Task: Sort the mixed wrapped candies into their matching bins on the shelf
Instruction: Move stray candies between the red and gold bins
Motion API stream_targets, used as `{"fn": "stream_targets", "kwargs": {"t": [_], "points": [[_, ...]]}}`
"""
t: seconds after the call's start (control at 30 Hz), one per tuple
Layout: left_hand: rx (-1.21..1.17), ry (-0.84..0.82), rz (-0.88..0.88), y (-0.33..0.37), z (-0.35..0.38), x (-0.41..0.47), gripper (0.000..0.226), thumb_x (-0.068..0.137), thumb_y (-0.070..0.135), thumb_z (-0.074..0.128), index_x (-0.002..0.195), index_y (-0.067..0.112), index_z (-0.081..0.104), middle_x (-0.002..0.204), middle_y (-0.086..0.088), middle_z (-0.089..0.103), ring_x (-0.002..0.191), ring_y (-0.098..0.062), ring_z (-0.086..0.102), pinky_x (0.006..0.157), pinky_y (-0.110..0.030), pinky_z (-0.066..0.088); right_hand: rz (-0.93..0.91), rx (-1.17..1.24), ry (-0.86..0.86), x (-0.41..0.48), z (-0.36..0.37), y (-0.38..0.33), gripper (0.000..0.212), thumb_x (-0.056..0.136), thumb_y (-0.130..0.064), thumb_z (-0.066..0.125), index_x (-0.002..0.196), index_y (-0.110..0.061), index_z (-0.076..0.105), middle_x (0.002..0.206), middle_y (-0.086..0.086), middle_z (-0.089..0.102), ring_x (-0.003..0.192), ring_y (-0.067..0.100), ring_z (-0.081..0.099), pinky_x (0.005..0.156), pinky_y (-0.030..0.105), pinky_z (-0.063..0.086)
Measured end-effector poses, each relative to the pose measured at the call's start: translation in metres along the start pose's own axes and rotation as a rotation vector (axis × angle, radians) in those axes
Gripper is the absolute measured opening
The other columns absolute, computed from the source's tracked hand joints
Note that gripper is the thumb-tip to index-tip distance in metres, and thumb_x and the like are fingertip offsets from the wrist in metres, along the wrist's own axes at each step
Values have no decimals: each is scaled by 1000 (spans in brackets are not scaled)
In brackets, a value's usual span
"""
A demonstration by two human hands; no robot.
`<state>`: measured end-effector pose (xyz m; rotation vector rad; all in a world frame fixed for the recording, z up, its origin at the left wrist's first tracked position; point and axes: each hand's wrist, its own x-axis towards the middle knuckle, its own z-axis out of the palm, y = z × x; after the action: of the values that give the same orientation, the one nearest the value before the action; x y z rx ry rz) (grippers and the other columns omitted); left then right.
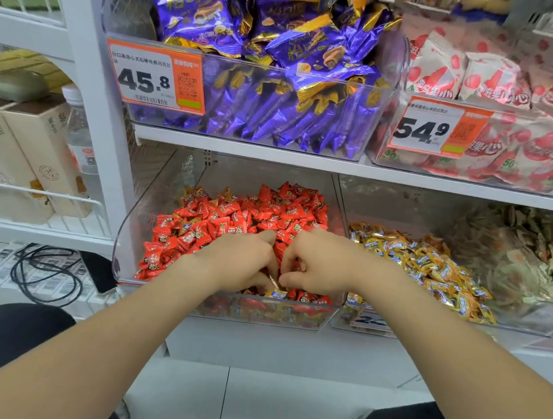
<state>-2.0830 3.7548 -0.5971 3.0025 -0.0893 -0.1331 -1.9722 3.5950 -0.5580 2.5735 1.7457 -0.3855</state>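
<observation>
In red bin (127, 242), yellow candy (276, 294) — between left grip (243, 260), right grip (318, 263)

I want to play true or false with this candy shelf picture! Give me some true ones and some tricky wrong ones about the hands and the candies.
1. The left hand and right hand are both among the red candies. True.
2. The yellow candies lie left of the red ones. False: they lie to the right.
3. The purple packets sit on the shelf above the red candies. True.
4. The purple packets' price tag says 54.9. False: it says 45.8.
</observation>
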Motion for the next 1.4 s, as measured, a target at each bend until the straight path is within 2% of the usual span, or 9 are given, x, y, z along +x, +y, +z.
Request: {"fn": "stream_targets", "kwargs": {"t": [0.1,0.27,0.43,0.67,0.87,1.0,1.2,1.3,1.4], "points": [[-53,60,-5,-7,-6,-7,21,93,53,69,102,36,78,95,10,41,82,-12,51,62,-35,42,-29,-41,-75,4,6,-5,35,88,-64,72,102,-33,79,72,-14,65,73,7,60,63,31,48],[-206,81,-68,-20,-13,-26,16,93,44,65,87,29,59,92,7,50,86,-13,51,79,-37,48,-61,21,-122,16,16,-7,19,89,-43,79,96,-26,80,81,-17,69,81,9,66,75,41,61],[-372,155,-175,-17,-20,-39,27,102,35,47,83,15,49,81,-6,58,71,-20,47,67,-41,42,-1,175,11,16,6,-9,25,89,-37,65,78,-14,68,71,3,72,68,19,65,64,35,53],[-585,250,-312,-10,-22,-38,34,91,41,58,76,19,36,66,4,39,58,-14,33,57,-34,31,-2,116,152,14,-2,-4,47,105,-48,50,72,-15,50,65,7,56,62,19,49,60,41,39],[-832,267,-392,-5,-19,-32,32,85,41,64,79,16,45,63,0,55,59,-16,50,60,-34,41,-4,164,158,11,-3,7,26,106,-40,58,92,-22,69,64,-4,68,69,4,59,74,35,48],[-939,248,-411,1,-22,-30,20,97,29,54,93,11,62,64,-1,53,56,-17,49,52,-30,39,-16,143,186,8,-10,5,39,109,-37,50,83,-22,75,59,-4,64,56,0,57,64,25,38],[-793,140,-380,0,-20,-29,46,103,38,48,66,10,51,58,-11,39,47,-21,40,48,-28,33,-52,67,-23,12,-5,3,28,104,-18,54,113,-27,79,81,-14,70,71,-3,60,84,31,55],[-750,60,-321,-3,-18,-29,48,101,45,64,73,6,62,55,-7,63,42,-16,55,46,-25,42,-72,-42,-127,10,2,-4,20,105,-27,58,122,-31,67,97,-8,70,94,16,66,77,37,52],[-678,-3,-226,-9,-14,-29,9,95,31,77,90,25,79,74,7,74,59,-5,65,57,-23,49,-68,-222,-166,13,14,-10,22,105,-35,60,126,-29,55,100,2,66,96,30,64,68,39,44]]}}
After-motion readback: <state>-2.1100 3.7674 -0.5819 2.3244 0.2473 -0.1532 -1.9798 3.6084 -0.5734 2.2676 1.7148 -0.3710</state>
